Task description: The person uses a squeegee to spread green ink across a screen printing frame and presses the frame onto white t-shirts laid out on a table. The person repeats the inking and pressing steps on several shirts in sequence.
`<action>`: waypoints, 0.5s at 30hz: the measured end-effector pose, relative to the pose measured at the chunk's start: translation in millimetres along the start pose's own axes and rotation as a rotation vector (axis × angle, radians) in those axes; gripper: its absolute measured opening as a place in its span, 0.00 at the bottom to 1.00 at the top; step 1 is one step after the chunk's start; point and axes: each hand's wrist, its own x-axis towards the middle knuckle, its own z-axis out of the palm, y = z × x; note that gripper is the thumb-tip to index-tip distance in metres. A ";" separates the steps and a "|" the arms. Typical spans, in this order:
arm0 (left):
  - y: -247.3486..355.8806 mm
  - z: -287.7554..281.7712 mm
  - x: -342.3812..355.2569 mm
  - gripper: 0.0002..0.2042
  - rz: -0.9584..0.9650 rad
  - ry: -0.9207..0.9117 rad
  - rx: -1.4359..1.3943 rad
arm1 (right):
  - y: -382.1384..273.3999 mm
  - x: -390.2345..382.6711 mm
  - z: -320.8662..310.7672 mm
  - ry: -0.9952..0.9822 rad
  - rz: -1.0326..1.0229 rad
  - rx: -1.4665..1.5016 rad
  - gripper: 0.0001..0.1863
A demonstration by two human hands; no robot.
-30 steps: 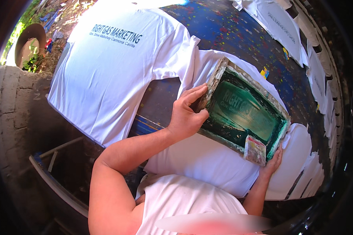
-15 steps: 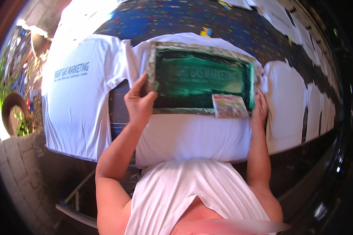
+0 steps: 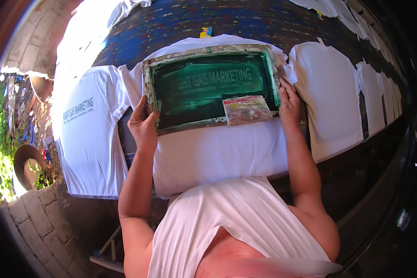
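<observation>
My left hand (image 3: 142,123) grips the left edge of a worn wooden screen-printing frame (image 3: 208,49) with green ink over faintly lettered mesh. The frame's right edge is held by my right hand (image 3: 288,102). A paint-stained squeegee (image 3: 247,109) lies on the front right of the frame, partly over its rim. The frame sits over a white T-shirt (image 3: 217,153), whose middle it hides; I cannot tell if it rests on the cloth. A white shirt with dark printed lettering (image 3: 88,143) lies to the left, and a plain white shirt (image 3: 331,102) to the right.
The long dark blue work surface (image 3: 162,23) is speckled with paint. More white shirts (image 3: 370,97) line it to the right and along the far side. A small yellow-and-blue piece (image 3: 205,32) sits beyond the frame. Block paving (image 3: 41,222) and a brown round container (image 3: 28,164) are at left.
The screen frame has gone from slanted to nearly level and shifted left in view, with both my hands still on it. The view has turned, so the left-hand printed shirt appears further left.
</observation>
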 end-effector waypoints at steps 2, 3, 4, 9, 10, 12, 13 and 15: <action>0.9 0.6 0.0 0.34 0.007 -0.003 0.035 | -0.1 -0.3 1.0 0.001 -0.013 0.020 0.21; 1.4 1.0 0.0 0.34 0.008 -0.002 0.039 | -0.3 -0.7 1.2 0.005 -0.008 0.032 0.21; 1.9 1.2 0.1 0.34 0.009 -0.002 0.043 | -0.2 -0.4 1.7 -0.002 -0.026 0.079 0.21; 0.1 1.2 -0.2 0.33 0.026 0.002 0.053 | 1.4 -1.1 2.4 0.011 -0.021 0.022 0.21; -0.9 0.9 -0.9 0.33 0.030 0.004 0.050 | 1.8 -1.3 2.4 0.006 -0.041 0.028 0.21; -2.6 0.2 -1.1 0.33 0.039 0.014 0.066 | 2.6 -0.9 2.2 0.012 -0.017 0.012 0.21; -3.2 0.0 -1.3 0.33 0.044 0.019 0.085 | 2.9 -0.6 2.1 0.014 -0.022 0.009 0.22; -4.0 0.6 0.3 0.33 0.052 0.020 0.091 | 2.8 0.2 1.6 0.008 -0.045 -0.038 0.22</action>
